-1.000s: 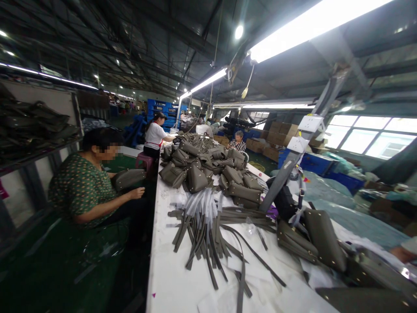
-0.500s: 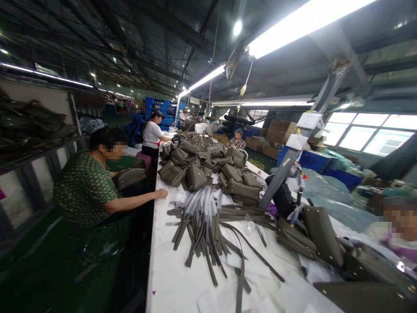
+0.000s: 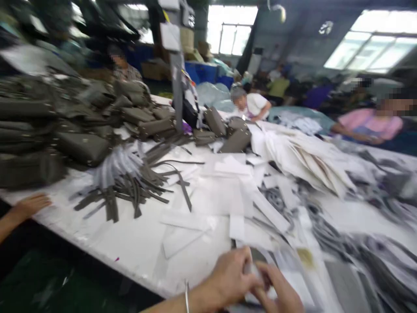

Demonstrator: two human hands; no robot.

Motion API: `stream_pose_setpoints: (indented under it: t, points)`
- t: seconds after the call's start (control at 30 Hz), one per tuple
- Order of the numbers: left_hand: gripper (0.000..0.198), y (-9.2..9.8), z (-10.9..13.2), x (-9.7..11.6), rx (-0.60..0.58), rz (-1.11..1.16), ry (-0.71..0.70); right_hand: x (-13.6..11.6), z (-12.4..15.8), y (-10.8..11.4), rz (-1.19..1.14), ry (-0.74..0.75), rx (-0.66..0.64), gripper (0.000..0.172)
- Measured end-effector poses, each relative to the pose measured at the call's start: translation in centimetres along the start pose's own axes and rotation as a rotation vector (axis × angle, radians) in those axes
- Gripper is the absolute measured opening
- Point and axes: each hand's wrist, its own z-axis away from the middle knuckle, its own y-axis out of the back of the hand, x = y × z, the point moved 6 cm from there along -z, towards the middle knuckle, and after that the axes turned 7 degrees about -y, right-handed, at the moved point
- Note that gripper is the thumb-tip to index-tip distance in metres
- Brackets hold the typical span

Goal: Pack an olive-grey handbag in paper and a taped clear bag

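Note:
At the bottom of the head view my left hand (image 3: 230, 276), with a bracelet on its wrist, is closed in a pinch. My right hand (image 3: 282, 289) meets it from the right, its fingers bent and closed too. Something small and pale shows between the fingers, too blurred to name. Just beyond and beneath the hands lie white paper sheets (image 3: 236, 226) and dark grey pieces. Further left on the white table (image 3: 130, 243), a bundle of dark straps (image 3: 137, 191) with clear film wrapped over one end is spread out.
Dark olive bags (image 3: 83, 148) are heaped at the left, and more (image 3: 236, 141) lie beyond a grey post (image 3: 177, 87). A co-worker's hand (image 3: 32, 204) rests on the left table edge. White sheets (image 3: 299, 152) and grey strips (image 3: 339, 230) cover the right side. Other people sit across.
The view has swung right and down. My two hands, out of view before, now show at the bottom. The bags and straps now appear further left.

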Motion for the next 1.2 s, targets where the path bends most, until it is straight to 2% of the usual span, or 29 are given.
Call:
stream_pose_setpoints:
  t: [0.03,0.07,0.1,0.17,0.23,0.37,0.43,0.53,0.6,0.7,0.8,1.0,1.2]
  points:
    - [0.027,0.6,-0.5,0.0,0.106,-0.015,0.011,0.6,1.0,0.5,-0.015,-0.009,0.030,0.017]
    - [0.023,0.8,-1.0,0.5,0.135,0.045,-0.046,0.7,1.5,1.1,-0.033,0.028,0.086,0.011]
    - [0.025,0.9,-1.4,1.1,0.133,0.146,-0.101,0.4,1.7,1.6,-0.024,0.081,0.121,0.014]
    - [0.030,0.9,-1.5,2.1,0.097,0.336,-0.173,-0.4,1.6,2.4,-0.003,0.154,0.185,0.021]
    - [0.032,0.8,-1.3,2.5,0.059,0.443,-0.175,-1.2,1.2,3.2,0.001,0.174,0.221,0.029]
    - [0.036,0.2,-1.0,2.0,0.005,0.640,-0.150,-1.4,1.6,3.9,-0.053,0.163,0.214,0.051]
    - [0.041,0.0,-0.9,1.7,-0.022,0.780,-0.156,-1.1,2.0,4.0,-0.083,0.131,0.196,0.057]
    - [0.046,-0.2,-0.8,1.4,-0.034,0.917,-0.133,-0.7,2.5,3.9,-0.093,0.087,0.181,0.053]
    - [0.051,-0.4,-0.7,1.3,-0.050,0.973,-0.091,-1.0,2.6,3.9,-0.063,0.114,0.173,0.045]
    - [0.055,-0.8,-0.7,1.0,-0.073,1.004,-0.051,-1.5,2.7,4.1,-0.027,0.186,0.193,0.037]
    - [0.050,-1.1,-0.8,0.7,-0.081,0.991,-0.043,-1.3,2.7,4.3,-0.023,0.199,0.199,0.037]
    - [0.049,-1.3,-1.1,0.4,-0.079,0.909,-0.059,-0.4,2.7,4.0,-0.048,0.135,0.165,0.038]
    - [0.052,-1.1,-1.1,0.3,-0.053,0.827,-0.076,0.2,2.6,3.8,-0.082,0.051,0.178,0.028]
